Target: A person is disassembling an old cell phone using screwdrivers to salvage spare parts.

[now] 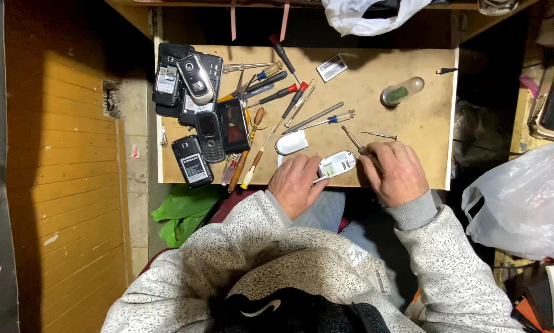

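White phone shell [337, 164] between both hands.

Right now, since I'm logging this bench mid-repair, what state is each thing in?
White phone: back open, lying on the board, steadied by the left hand.
Screwdriver: gripped in the right hand, tip by the phone.
White cover: detached, lying apart.
Dark phones: heaped at the board's left, some with backs off.
Spare screwdrivers: lying loose, unused.
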